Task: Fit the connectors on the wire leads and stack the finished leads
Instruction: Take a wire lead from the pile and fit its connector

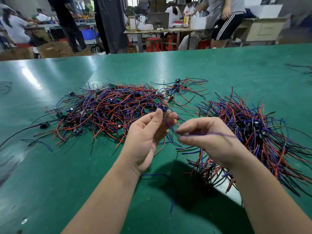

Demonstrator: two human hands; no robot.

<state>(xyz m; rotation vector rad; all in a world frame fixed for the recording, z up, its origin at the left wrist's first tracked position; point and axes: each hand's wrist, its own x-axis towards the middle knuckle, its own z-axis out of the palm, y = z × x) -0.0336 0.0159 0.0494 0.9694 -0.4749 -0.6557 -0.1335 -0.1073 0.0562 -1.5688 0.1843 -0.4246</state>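
On a green table (55, 174), a loose heap of red, blue and black wire leads (108, 108), dotted with small green boards (120, 131), is seen spread across the left and centre. Just near of the heap, the left hand (146, 139) is raised palm-up, thumb and fingertips curled and clamped on a small dark connector (162, 110). A blue wire (170, 128) is stretched from that connector to the right hand (204, 134), where it is pinched between curled fingers; this hand is blurred. A single blue lead (169, 181) is left lying on the table between the forearms. At the right, a stack of leads (253, 137) is laid with dark parts bunched near its middle and wires fanned outward. Far behind, people (224, 19) are seen at other tables (157, 31).
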